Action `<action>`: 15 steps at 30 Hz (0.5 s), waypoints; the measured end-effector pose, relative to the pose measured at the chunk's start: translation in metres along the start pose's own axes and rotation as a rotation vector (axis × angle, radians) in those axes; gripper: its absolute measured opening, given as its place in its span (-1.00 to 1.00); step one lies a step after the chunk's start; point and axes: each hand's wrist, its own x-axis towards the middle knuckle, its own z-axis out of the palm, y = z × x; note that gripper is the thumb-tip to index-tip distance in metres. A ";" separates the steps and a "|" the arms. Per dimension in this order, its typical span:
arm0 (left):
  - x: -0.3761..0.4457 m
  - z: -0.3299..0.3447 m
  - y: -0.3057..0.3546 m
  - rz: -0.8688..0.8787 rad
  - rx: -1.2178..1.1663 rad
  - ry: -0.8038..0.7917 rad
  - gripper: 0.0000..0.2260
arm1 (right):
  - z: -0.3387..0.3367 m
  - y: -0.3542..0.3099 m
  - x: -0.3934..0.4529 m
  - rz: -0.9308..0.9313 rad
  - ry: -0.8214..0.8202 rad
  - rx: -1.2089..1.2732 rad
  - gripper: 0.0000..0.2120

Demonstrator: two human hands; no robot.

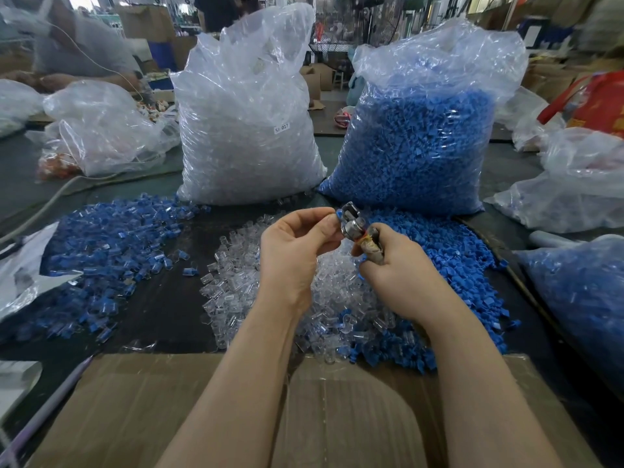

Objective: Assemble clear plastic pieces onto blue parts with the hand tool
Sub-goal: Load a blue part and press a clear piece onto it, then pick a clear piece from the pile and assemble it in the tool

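Right hand (391, 265) grips the hand tool (354, 228) by its wrapped handle; left hand (297, 244) pinches a tiny blue part (338, 215) at the metal head. Probably light, stiff, slippery, so hold its edges. Clear pieces (243, 282) piled below.

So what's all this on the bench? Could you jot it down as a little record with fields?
left hand: pinches a small blue part at the tool's head
right hand: grips the hand tool by its handle
clear pieces: loose pile under the hands
loose blue parts: pile to the right
finished pieces: blue-and-clear heap to the left
bags: clear stock, blue stock
front: cardboard box
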 end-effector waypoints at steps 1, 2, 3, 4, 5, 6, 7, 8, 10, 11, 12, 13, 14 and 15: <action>0.000 0.000 0.000 0.001 -0.002 -0.002 -0.94 | 0.000 0.000 0.000 0.001 -0.003 0.007 -0.93; 0.000 0.000 0.000 0.000 -0.005 -0.003 -0.94 | 0.000 0.000 0.000 0.001 -0.004 0.006 -0.93; 0.000 0.000 0.001 -0.001 -0.008 -0.003 -0.94 | 0.000 -0.001 0.000 0.001 -0.002 -0.001 -0.93; 0.000 0.000 0.001 -0.003 -0.011 -0.003 -0.94 | 0.000 -0.001 0.000 0.001 0.003 -0.009 -0.93; 0.000 0.000 0.001 -0.005 -0.014 -0.003 -0.94 | 0.000 -0.002 0.001 0.002 0.011 -0.016 -0.92; 0.000 0.000 0.001 -0.008 -0.016 -0.002 -0.94 | 0.001 -0.002 0.001 0.001 0.021 -0.023 -0.92; 0.000 0.000 0.001 -0.010 -0.017 0.000 -0.94 | 0.002 -0.003 0.001 0.001 0.030 -0.030 -0.93; 0.000 0.000 0.001 -0.011 -0.019 0.003 -0.93 | 0.002 -0.004 0.001 0.002 0.038 -0.037 -0.94; 0.000 -0.001 0.001 -0.016 -0.022 0.010 -0.93 | 0.004 -0.005 0.001 0.004 0.051 -0.042 -0.95; 0.000 -0.001 0.001 -0.018 -0.023 0.013 -0.92 | 0.004 -0.006 0.001 0.004 0.055 -0.044 -0.95; 0.000 -0.001 0.001 -0.019 -0.022 0.017 -0.92 | 0.004 -0.006 0.001 0.004 0.056 -0.046 -0.95; 0.000 -0.001 0.001 -0.019 -0.018 0.021 -0.91 | 0.005 -0.007 0.000 0.006 0.055 -0.047 -0.96; -0.001 -0.001 0.001 -0.018 -0.009 0.025 -0.91 | 0.005 -0.007 0.000 0.010 0.055 -0.048 -0.97; -0.001 -0.001 0.000 -0.016 0.003 0.028 -0.90 | 0.005 -0.007 0.000 0.015 0.057 -0.051 -0.97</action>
